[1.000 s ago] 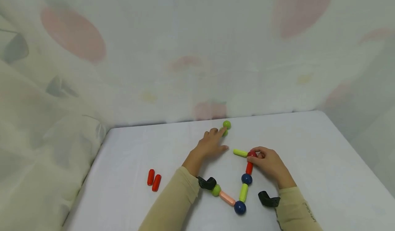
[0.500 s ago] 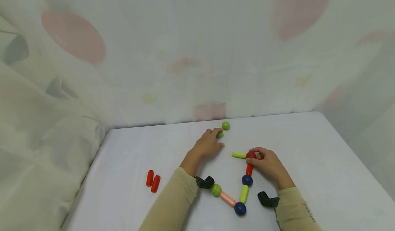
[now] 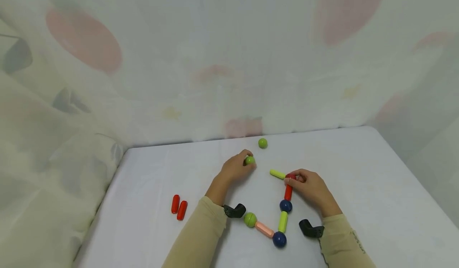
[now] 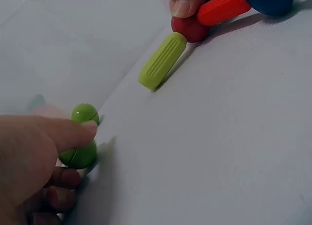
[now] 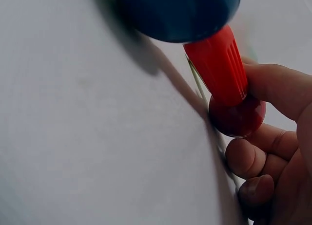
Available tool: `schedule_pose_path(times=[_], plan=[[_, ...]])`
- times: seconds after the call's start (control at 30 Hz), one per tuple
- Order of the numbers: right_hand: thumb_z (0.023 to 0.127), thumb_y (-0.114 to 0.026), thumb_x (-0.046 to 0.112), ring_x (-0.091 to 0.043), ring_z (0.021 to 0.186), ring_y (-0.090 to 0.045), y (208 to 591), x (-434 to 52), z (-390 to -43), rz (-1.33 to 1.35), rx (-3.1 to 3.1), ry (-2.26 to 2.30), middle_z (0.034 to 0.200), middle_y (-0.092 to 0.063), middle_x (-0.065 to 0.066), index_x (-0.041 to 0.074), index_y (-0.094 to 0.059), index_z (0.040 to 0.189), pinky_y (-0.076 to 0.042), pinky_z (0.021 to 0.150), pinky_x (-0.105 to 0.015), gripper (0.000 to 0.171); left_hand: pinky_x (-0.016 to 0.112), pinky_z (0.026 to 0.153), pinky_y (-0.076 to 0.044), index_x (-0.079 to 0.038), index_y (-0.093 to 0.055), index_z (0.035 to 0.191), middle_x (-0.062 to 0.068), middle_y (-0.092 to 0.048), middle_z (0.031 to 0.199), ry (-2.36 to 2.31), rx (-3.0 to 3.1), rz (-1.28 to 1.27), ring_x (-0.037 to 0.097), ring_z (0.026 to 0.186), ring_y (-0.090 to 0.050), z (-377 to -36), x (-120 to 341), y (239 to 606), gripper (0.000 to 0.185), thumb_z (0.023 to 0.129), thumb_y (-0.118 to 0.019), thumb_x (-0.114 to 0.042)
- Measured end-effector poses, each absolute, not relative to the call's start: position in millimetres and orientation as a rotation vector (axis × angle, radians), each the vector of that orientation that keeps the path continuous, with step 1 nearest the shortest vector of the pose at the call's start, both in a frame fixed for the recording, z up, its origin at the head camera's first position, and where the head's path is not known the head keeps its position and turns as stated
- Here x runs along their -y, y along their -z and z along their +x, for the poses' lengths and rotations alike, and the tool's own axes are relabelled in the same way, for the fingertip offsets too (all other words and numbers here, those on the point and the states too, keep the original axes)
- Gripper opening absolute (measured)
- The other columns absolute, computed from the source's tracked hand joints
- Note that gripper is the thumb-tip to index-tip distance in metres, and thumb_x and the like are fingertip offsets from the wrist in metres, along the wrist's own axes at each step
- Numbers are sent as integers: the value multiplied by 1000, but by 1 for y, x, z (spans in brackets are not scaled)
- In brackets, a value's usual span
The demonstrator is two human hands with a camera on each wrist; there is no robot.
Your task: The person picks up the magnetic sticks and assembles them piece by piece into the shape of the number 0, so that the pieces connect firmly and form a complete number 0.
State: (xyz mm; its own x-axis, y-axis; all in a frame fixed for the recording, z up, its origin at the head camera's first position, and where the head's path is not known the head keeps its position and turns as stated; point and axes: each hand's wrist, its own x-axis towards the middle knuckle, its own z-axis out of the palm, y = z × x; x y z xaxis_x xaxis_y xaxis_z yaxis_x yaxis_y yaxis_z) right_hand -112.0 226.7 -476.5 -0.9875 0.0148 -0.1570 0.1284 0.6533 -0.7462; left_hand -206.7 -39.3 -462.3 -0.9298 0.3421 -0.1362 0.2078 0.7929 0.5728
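My left hand (image 3: 234,168) holds a green ball (image 3: 250,160) between thumb and fingers, low over the table. In the left wrist view the thumb covers part of this green ball (image 4: 80,156). My right hand (image 3: 311,186) pinches a red ball (image 5: 237,115) at the far end of a joined chain. From that ball a yellow-green rod (image 4: 163,62) sticks out to the left with its other end free. A red rod (image 3: 288,192) links it to a blue ball (image 3: 285,206). Then come another yellow-green rod (image 3: 283,222), a second blue ball (image 3: 279,239), a peach rod (image 3: 264,229) and a green grooved ball (image 3: 250,220).
Another green ball (image 3: 263,143) lies near the table's back edge, beyond my left hand. Two loose red rods (image 3: 175,204) lie side by side at the left. A black wrist device (image 3: 234,211) is strapped at each sleeve. Patterned cloth (image 3: 172,81) hangs behind the white table (image 3: 143,188).
My left hand has drawn one green ball away from the other, toward me and to the left, and now grips it. The right hand stays on the red ball; the yellow-green rod's angle shifts slightly.
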Motion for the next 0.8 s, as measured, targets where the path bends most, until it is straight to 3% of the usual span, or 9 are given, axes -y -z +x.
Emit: schedule_pose_path(times=[0.2,0.33,0.53,0.8], plan=[[87,-64,59,-19,66,-42,472,-225,-116,106,-2749,1205,75,-46,-2,15,-67,115,-30,56,-30,52,33,70,-43,-26,-62,119,-4,-60,82,-1037,-2608,491,13,75,-53,-192,60,468,35,92,-64,-48],[88,-63,59,-19,70,-43,471,-224,-119,84,-2752,1183,78,-47,-2,14,-66,118,-30,58,-31,54,28,60,-45,-21,-60,124,0,-61,76,-1347,-2462,469,12,64,-54,-180,70,476,37,91,-68,-38],[88,-64,58,-20,82,-49,471,-217,-123,47,-2701,1205,87,-55,-4,15,-66,124,-35,65,-32,56,24,63,-49,-21,-61,118,2,-65,101,-1640,-2443,374,12,75,-58,-169,71,485,35,86,-76,-20],[88,-66,55,-22,90,-51,469,-205,-129,1,-2647,1233,95,-60,-5,16,-65,127,-40,70,-31,55,25,67,-47,-20,-72,113,-3,-64,83,-1532,-2599,375,10,76,-57,-165,67,491,35,80,-80,-19]])
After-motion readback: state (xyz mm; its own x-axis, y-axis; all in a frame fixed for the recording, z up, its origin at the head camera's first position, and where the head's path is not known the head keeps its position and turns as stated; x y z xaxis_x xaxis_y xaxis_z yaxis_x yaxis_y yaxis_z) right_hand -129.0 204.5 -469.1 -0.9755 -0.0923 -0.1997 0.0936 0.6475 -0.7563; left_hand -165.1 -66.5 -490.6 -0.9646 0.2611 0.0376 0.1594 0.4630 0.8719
